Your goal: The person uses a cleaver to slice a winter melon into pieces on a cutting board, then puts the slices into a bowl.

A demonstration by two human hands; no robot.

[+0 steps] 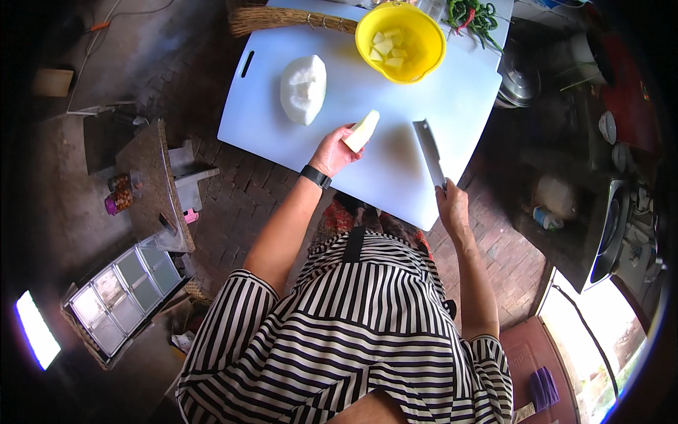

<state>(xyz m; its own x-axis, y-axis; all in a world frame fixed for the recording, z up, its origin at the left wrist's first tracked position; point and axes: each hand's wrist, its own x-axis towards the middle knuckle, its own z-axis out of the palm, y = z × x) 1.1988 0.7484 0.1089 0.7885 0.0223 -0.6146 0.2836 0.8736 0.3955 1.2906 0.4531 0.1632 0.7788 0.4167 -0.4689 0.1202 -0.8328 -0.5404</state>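
My left hand [339,148] grips a long pale piece of peeled melon or gourd [362,131] above the white cutting board [249,114]. In my right hand [453,205] is the handle of a cleaver [430,149], its blade pointing away from me near the board's right side. The cleaver is apart from the piece. A large peeled white chunk [303,89] of what looks like the same produce lies on the board, left of my left hand. Toward the back, a yellow plastic basket [436,66] holds several pale cut pieces [383,46].
A straw brush [296,18] lies along the board's far edge, touching the basket. Green peppers and a red one [467,17] lie at the back right. Metal lids [518,87] are beyond the board's right edge. A stone-topped table [151,180] with jars stands at left.
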